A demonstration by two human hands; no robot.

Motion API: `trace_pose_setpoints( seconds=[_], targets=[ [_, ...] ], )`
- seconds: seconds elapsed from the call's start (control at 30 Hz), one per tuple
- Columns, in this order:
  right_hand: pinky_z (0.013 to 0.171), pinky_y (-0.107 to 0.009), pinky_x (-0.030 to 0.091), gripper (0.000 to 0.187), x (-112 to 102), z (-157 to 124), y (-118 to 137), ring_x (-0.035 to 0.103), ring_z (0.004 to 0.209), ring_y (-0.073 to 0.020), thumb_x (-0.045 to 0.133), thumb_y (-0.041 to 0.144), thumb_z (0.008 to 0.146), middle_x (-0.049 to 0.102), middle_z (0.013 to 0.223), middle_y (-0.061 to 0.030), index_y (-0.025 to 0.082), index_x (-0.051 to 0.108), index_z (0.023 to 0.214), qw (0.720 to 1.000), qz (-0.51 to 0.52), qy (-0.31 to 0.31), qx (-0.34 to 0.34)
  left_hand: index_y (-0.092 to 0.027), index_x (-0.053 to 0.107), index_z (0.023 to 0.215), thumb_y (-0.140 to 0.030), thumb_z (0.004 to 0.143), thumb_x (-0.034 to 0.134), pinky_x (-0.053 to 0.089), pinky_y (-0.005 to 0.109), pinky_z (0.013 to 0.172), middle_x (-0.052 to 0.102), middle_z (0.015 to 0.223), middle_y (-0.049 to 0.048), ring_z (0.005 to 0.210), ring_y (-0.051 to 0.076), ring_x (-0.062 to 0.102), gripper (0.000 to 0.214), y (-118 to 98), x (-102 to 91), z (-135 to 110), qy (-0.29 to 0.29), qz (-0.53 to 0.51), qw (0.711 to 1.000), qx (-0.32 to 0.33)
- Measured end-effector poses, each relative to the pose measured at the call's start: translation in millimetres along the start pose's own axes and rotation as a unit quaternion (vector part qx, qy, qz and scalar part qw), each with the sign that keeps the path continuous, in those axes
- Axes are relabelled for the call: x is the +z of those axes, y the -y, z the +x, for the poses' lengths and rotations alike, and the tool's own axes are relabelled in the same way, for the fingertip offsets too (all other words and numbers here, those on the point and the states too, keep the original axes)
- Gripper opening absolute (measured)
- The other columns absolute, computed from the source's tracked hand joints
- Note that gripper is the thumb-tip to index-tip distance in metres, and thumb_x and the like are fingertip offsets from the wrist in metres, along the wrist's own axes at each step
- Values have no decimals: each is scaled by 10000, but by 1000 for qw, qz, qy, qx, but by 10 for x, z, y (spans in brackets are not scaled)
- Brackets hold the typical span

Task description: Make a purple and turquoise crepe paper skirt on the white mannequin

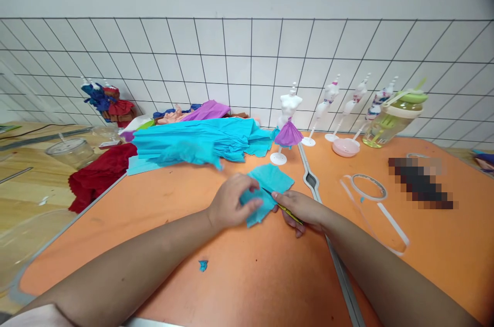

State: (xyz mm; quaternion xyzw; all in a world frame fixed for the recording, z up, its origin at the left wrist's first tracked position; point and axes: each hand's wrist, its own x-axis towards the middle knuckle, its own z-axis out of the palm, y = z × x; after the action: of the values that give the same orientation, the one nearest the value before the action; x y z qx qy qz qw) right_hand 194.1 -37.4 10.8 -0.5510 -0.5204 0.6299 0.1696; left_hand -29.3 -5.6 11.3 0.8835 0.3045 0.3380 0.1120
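Observation:
In the head view, my right hand is closed round a pair of yellow-handled scissors, and the dark blade lies against a piece of light-blue crepe paper. My left hand hovers at the left side of that piece, thumb and fingers apart and slightly blurred. Whether its fingertips touch the paper I cannot tell. Beyond it, another light-blue piece is smeared by motion in front of a large folded stack of blue crepe paper. A tiny blue scrap lies near the front of the table.
A white mannequin wearing a purple skirt stands behind my hands. To its right are several more mannequins, a pink dish, a green-lidded bottle and a tape roll. Red cloth-like material lies at left.

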Motion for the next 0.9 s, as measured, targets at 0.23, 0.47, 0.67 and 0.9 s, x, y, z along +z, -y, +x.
trace_pose_setpoints(
  seconds=[0.23,0.47,0.67,0.9],
  targets=[
    [357,-186,419,531,0,7,-32,409,263,-74,370,679,890,497,384,68,172,527,896,998,13,29,-47,-157,566,1255,-597,845,508,461,395,908,613,1245,141,1109,275,578,604,421,0,113,13,-71,960,-272],
    [332,-214,415,480,88,6,-20,429,253,-102,358,674,892,504,388,71,205,426,819,998,25,-12,-64,-149,640,845,-605,685,676,479,292,671,650,740,14,729,191,620,485,429,93,144,38,-191,928,-317],
    [344,-227,430,477,132,21,-18,453,265,-114,359,696,878,516,404,85,221,406,851,997,25,-17,-67,-138,576,1091,-521,718,721,536,345,757,707,963,79,821,214,677,555,417,4,133,53,-459,829,-313],
    [433,-222,426,587,52,-38,29,498,364,-96,391,711,854,482,424,33,193,436,582,991,-83,-7,-107,-145,598,1138,-385,671,795,530,394,879,705,1102,82,993,251,667,560,406,-31,123,130,-456,842,-258]
  ],
)
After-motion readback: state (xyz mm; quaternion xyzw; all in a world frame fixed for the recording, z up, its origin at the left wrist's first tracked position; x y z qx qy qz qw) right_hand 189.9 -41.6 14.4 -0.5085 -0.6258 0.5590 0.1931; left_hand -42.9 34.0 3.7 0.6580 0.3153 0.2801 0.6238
